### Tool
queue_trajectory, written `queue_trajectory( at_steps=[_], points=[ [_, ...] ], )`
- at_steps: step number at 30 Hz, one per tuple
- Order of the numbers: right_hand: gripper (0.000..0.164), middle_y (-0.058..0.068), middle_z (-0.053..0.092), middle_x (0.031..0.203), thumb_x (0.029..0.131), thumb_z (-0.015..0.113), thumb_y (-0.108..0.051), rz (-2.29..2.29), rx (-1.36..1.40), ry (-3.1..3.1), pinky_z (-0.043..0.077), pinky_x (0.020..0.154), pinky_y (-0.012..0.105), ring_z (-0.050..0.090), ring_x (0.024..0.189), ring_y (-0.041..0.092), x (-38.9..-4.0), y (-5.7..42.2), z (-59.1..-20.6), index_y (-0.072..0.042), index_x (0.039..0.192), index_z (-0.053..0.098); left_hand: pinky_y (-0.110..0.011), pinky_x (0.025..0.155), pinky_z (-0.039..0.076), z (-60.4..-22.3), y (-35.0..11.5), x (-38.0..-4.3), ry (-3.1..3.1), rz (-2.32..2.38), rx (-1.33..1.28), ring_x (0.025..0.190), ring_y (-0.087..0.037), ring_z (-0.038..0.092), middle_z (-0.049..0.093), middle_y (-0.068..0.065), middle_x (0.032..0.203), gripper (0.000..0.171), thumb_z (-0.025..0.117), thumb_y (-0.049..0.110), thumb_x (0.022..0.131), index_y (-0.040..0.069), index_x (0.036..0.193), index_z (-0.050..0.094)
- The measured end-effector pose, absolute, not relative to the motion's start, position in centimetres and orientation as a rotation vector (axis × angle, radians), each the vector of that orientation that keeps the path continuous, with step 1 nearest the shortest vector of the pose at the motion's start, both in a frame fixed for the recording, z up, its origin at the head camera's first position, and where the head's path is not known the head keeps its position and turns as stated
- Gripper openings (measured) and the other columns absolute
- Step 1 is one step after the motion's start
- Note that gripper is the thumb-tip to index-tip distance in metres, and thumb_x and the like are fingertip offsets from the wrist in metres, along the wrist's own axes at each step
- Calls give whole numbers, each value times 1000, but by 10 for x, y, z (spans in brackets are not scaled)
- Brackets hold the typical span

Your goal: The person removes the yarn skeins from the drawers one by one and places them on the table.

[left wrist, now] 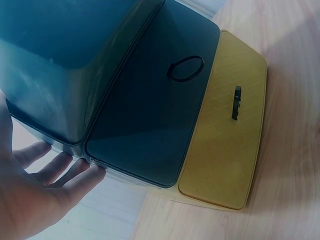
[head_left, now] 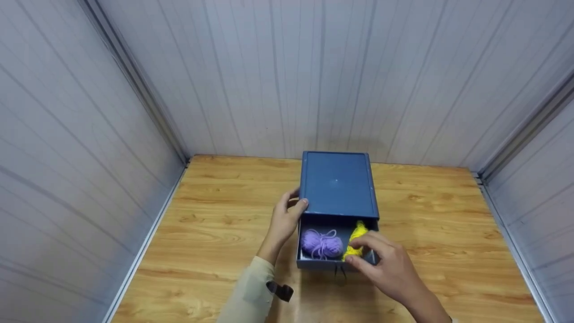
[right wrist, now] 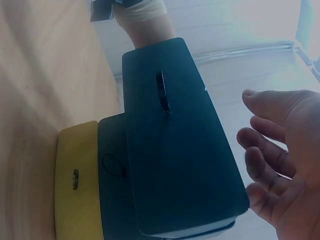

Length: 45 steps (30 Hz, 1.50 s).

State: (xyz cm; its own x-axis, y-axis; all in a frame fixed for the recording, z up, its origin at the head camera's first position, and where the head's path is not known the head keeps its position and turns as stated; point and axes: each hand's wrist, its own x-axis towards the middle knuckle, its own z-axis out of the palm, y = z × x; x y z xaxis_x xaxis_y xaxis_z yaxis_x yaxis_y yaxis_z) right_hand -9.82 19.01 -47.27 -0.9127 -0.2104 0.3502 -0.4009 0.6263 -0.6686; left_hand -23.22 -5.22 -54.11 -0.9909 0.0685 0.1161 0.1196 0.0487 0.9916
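A dark blue drawer cabinet (head_left: 338, 184) stands on the wooden table with its top drawer (head_left: 314, 264) pulled out. Inside lie a purple skein of yarn (head_left: 322, 244), on the left, and a yellow skein of yarn (head_left: 357, 234), on the right. My left hand (head_left: 285, 217) rests against the cabinet's left side, thumb at the top edge; in the left wrist view its fingers (left wrist: 75, 180) touch the side fairly straight. Above the drawer, my right hand (head_left: 388, 262) has thumb and forefinger parted over the yellow skein. The right wrist view shows nothing between its fingers (right wrist: 265, 155).
Below the open drawer sit a closed blue middle drawer (left wrist: 150, 100) with a black loop pull and a yellow bottom drawer (left wrist: 225, 125). The wooden table (head_left: 215, 215) extends to both sides, with pale panel walls (head_left: 269, 80) behind and beside it.
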Motion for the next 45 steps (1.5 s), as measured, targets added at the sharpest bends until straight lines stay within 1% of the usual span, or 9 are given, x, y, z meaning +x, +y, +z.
queue_trajectory(
  at_steps=[3,8,13,20,26,33,40,42,45],
  points=[
    [23,-13,71,102,84,87,-24,1170,520,-2645,58,76,29,66,90,8,-106,189,-474,-25,104,76,-44,103,51,-541,-52,-232,-2247,-2138,-200,125,-34,58,60,-18,137,52,66,24,99,4,145,55],
    [31,-5,71,108,84,87,-22,1191,584,-2669,56,70,27,64,86,11,-118,188,-479,-18,113,76,-43,102,52,-541,-52,-233,-2245,-2141,-200,124,-32,59,60,-17,136,52,65,25,98,5,144,55],
    [36,-8,71,111,83,88,-25,1159,614,-2687,55,72,25,64,91,11,-127,185,-485,-17,116,75,-43,101,52,-542,-52,-232,-2238,-2132,-207,123,-33,60,60,-18,136,51,65,24,98,4,144,56],
    [44,-10,69,115,81,89,-30,1053,691,-2733,58,83,34,67,101,12,-139,181,-486,-16,119,74,-42,100,53,-542,-52,-233,-2246,-2120,-225,121,-33,60,61,-17,135,51,66,24,98,5,144,56],
    [42,-9,70,114,80,89,-32,1011,766,-2757,58,87,38,67,102,12,-146,177,-482,-16,117,75,-43,100,52,-540,-52,-232,-2263,-2104,-209,122,-32,60,61,-16,136,51,65,24,98,4,144,56],
    [43,-4,71,114,84,85,-33,939,874,-2839,57,92,40,68,105,14,-153,168,-478,-14,121,73,-45,104,50,-541,-53,-231,-2266,-2123,-192,124,-32,58,60,-15,137,50,65,26,99,7,144,56],
    [42,-2,73,115,85,84,-37,818,923,-2940,55,95,44,68,107,19,-160,162,-476,-17,120,73,-48,104,49,-527,-50,-225,-2270,-2134,-160,124,-38,57,59,-21,137,48,63,15,99,0,144,54],
    [42,-1,74,115,85,84,-37,789,935,-2970,55,95,44,69,107,20,-163,161,-475,-17,120,73,-48,104,49,-528,-50,-226,-2267,-2137,-148,124,-38,57,59,-21,137,48,63,14,99,0,144,55],
    [42,0,75,114,84,85,-37,768,932,-3026,55,93,45,69,105,21,-166,160,-475,-17,119,74,-48,104,49,-541,-49,-233,-2266,-2130,-131,125,-37,57,59,-20,137,48,63,15,99,2,144,55]
  ],
)
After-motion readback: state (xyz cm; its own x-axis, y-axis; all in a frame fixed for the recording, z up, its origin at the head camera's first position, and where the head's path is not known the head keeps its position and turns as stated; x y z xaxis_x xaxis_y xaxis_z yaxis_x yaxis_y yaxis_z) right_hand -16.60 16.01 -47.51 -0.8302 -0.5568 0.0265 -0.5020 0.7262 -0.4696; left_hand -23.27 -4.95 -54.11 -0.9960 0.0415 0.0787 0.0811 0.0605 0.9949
